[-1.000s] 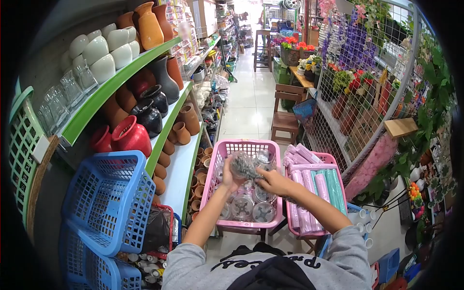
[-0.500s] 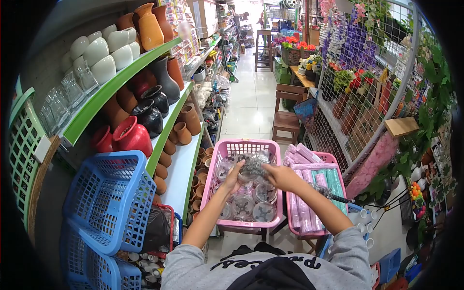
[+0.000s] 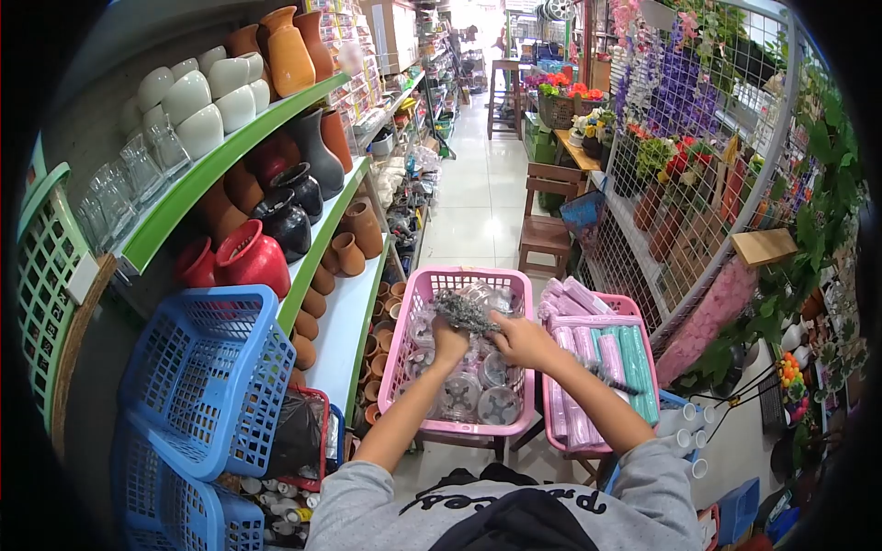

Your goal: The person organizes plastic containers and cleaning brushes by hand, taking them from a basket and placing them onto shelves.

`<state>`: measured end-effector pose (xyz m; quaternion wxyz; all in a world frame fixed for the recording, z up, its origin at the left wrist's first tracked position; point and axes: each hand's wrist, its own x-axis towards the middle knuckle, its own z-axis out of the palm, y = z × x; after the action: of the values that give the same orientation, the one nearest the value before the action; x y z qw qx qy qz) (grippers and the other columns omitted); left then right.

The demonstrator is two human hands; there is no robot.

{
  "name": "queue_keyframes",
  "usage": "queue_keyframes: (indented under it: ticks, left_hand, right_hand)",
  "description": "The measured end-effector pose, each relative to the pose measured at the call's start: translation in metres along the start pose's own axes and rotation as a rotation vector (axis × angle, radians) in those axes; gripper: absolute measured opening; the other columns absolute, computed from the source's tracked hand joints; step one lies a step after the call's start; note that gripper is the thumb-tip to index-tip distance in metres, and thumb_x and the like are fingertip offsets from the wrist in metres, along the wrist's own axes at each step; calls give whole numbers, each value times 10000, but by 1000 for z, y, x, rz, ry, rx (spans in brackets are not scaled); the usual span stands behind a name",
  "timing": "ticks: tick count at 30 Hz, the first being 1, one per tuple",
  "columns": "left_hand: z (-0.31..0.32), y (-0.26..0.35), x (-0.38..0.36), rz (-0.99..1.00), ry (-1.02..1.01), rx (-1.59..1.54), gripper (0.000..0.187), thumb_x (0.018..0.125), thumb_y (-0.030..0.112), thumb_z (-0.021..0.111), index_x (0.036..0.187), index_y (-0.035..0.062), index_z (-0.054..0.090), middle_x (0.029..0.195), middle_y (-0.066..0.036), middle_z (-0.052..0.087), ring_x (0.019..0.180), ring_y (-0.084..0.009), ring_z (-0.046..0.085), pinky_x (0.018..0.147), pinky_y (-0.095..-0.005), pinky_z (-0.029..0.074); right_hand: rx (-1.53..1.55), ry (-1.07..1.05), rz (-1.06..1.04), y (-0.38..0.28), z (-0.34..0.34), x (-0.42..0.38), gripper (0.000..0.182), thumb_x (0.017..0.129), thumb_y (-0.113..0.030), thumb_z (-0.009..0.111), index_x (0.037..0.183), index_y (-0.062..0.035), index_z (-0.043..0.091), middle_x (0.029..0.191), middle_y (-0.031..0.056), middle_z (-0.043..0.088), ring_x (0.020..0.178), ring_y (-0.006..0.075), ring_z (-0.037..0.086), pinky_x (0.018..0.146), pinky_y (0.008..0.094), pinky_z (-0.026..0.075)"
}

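Over the left pink basket (image 3: 393, 367), my left hand (image 3: 450, 342) is closed around a grey, bristly bundle (image 3: 467, 312) that looks like a feather duster's head. My right hand (image 3: 516, 340) pinches the same bundle from the right side. A dark handle or strand (image 3: 617, 384) trails below my right forearm over the other basket. Clear round plastic containers (image 3: 461, 397) with dark cross-shaped parts lie in the basket beneath my hands. Beside it, a second pink basket (image 3: 654, 367) holds pink and teal wrapped rolls (image 3: 610, 360).
Blue baskets (image 3: 197, 386) are stacked at the left, below green-edged shelves (image 3: 197, 179) of pots, glass vases and white bowls. Ahead are a wooden chair (image 3: 548, 220) and a tiled aisle (image 3: 467, 184). A wire grid (image 3: 703, 174) with artificial flowers stands at the right.
The grey bundle and my left hand have moved slightly left, and the left hand has turned over. The dark strand under my right forearm has shifted left.
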<state>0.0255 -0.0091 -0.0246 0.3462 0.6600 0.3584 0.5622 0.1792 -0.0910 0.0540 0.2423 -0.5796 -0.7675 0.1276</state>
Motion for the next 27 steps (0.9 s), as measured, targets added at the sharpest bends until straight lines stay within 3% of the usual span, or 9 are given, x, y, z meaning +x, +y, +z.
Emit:
queue_keyframes:
  ticks: [5,8,11,14,17,20,24,25,27]
  left_hand:
    - [5,2,-1,52,120,-215,312,775,-44,572,1081,-16,523,1008,-171,607,977,-246,588,866,-317,437]
    - [-5,13,-2,127,115,-36,274,836,-8,567,1093,-11,471,1053,-152,564,1017,-245,556,899,-323,419]
    - [3,8,4,81,123,-47,333,832,-9,575,1123,12,417,1086,-139,530,1044,-240,532,912,-330,410]
    - [0,2,12,50,104,-50,422,841,31,578,1196,17,352,1154,-143,495,1072,-241,514,919,-345,404]
    - [-10,4,20,81,-105,-8,393,830,64,589,1172,-4,407,1137,-155,541,1029,-247,556,882,-359,432]
    - [-13,7,22,46,-220,404,363,725,-15,594,1082,-10,529,950,-181,644,866,-279,641,779,-366,478]
    - [-3,15,17,60,31,40,322,717,-77,554,1029,-3,518,887,-150,635,854,-278,637,747,-350,489]
    - [-4,34,15,127,69,62,282,718,-104,543,980,-4,506,910,-164,617,890,-264,626,763,-347,492]
    - [-5,57,17,169,92,52,301,702,-117,551,976,-8,490,909,-141,620,890,-248,620,800,-338,477]
  right_hand:
    - [60,120,155,15,-3,2,358,871,-275,502,1176,-87,501,747,249,614,725,449,589,685,517,460]
    - [285,141,253,57,2,10,365,887,-277,487,1164,-39,486,796,278,610,782,463,581,709,501,454]
    - [371,201,132,37,2,10,363,897,-265,477,1168,-23,491,903,313,594,896,467,568,777,463,448]
    - [391,215,141,35,-4,14,358,890,-270,488,1168,-45,496,865,305,602,860,460,582,759,461,457]
    - [308,57,129,22,-16,10,359,868,-250,504,1188,-88,492,817,285,610,817,446,596,738,476,468]
    - [6,-10,70,-4,-10,1,345,847,-230,506,1172,-115,493,771,260,615,770,431,605,705,503,474]
    - [-4,158,172,-3,-12,5,291,843,-225,500,1106,-99,489,778,252,616,751,438,599,683,522,471]
    - [100,144,313,7,-13,13,292,855,-217,503,1120,-93,496,786,257,615,762,446,593,695,512,468]
    - [214,208,226,12,-4,14,278,860,-213,507,1107,-84,500,784,264,611,767,452,589,692,510,464]
